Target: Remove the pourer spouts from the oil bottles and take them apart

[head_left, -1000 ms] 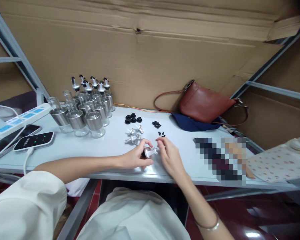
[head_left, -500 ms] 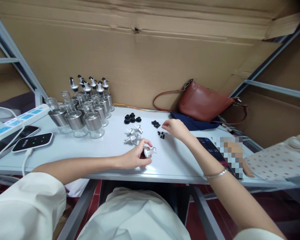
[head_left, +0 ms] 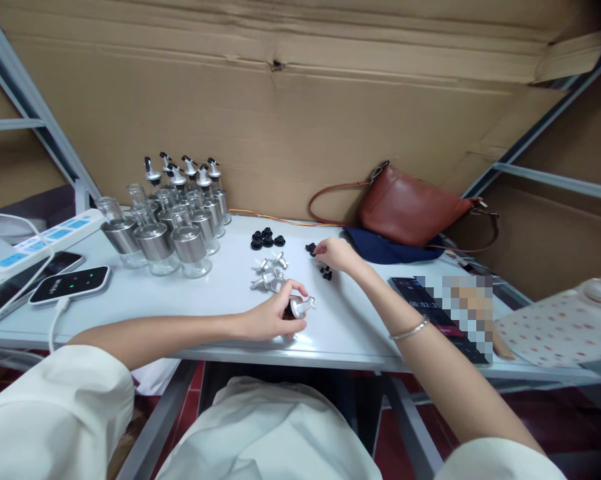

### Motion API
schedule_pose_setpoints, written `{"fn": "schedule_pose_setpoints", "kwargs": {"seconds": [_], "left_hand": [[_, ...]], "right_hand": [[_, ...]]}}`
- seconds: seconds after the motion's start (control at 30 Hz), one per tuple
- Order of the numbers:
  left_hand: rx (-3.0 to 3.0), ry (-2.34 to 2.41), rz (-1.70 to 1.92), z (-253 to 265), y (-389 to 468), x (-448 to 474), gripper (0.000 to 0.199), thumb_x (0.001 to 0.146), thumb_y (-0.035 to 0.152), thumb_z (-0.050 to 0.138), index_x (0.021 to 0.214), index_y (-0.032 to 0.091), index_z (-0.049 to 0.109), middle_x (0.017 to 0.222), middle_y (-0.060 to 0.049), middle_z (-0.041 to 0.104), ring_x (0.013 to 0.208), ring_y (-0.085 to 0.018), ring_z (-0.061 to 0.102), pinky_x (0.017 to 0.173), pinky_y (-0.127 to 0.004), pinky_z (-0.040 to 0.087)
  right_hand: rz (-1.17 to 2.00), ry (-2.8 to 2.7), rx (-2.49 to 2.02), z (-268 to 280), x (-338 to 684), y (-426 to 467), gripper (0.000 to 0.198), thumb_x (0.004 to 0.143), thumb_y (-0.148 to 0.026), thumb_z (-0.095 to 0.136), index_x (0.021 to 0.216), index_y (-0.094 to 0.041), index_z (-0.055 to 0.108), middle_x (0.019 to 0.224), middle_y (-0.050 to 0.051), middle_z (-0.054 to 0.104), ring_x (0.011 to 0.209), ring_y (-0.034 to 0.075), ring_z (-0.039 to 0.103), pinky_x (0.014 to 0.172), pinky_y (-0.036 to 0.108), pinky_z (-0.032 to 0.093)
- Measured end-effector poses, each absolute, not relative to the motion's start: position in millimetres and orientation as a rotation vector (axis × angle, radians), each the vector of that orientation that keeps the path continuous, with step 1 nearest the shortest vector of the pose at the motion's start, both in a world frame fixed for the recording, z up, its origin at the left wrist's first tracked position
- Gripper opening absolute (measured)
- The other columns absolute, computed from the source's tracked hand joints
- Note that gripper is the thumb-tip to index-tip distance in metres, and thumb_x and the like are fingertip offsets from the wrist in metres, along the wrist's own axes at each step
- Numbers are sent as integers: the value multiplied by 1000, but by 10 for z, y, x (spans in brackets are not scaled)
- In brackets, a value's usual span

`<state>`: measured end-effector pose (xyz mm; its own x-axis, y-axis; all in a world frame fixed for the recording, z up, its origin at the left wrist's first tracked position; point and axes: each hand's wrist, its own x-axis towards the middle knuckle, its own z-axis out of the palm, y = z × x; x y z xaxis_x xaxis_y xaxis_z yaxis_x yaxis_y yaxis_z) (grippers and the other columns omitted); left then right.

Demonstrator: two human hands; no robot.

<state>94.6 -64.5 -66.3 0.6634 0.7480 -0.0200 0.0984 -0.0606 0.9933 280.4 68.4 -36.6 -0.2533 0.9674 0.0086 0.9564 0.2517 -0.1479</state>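
My left hand is closed around a bottle pourer, a silver spout with a black stopper base, just above the table near its front edge. Loose silver spouts lie behind that hand. My right hand has its fingertips pinched together at a small group of black flip caps; whether a cap is between them is hidden. Tiny black plugs lie just below the right hand. Farther left, several round black stoppers sit in a cluster.
Glass bottles with steel bands stand at the left, those at the back fitted with pourers. A power strip and white-edged device lie at far left. A brown handbag rests on dark blue cloth; a phone lies right.
My right hand has moved slightly left, and its fingertips have come to the black flip caps. The left hand keeps its hold on the pourer. The view has shifted a little.
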Motion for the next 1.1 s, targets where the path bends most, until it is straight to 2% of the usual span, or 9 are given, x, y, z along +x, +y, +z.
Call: {"fn": "schedule_pose_setpoints", "kwargs": {"seconds": [0.13,0.43,0.7,0.9,1.1], "left_hand": [[1542,727,620,-665,-649,950,38,77,18,55,103,22,28,75,7,46,54,-6,48,55,-21,39],[1566,723,612,-658,-654,943,37,77,17,53,104,22,29,73,8,45,55,-6,47,57,-21,40],[1583,732,604,-668,-645,939,37,78,17,53,105,22,29,72,7,45,55,-6,48,56,-21,39],[1586,724,605,-666,-643,941,36,77,18,53,105,22,30,72,7,46,55,-7,50,55,-22,40],[1577,743,593,-660,-644,940,37,77,19,55,105,23,31,74,7,46,55,-7,50,56,-22,40]], "right_hand": [[170,-2356,-1844,-292,2999,619,22,82,-19,55,90,-16,75,89,10,74,87,22,67,71,24,44],[230,-2313,-1825,-521,3307,477,11,78,-22,62,79,-16,72,75,6,71,71,18,64,62,24,42],[394,-2330,-1716,-525,3338,453,12,79,-19,59,83,-18,70,79,3,72,75,16,65,69,22,46],[512,-2402,-1682,-462,3344,399,36,67,-9,66,102,-13,68,82,4,71,74,16,65,69,21,48],[498,-2451,-1590,-485,3196,439,41,62,-30,76,100,-15,69,89,5,68,72,16,62,68,24,47]]}}
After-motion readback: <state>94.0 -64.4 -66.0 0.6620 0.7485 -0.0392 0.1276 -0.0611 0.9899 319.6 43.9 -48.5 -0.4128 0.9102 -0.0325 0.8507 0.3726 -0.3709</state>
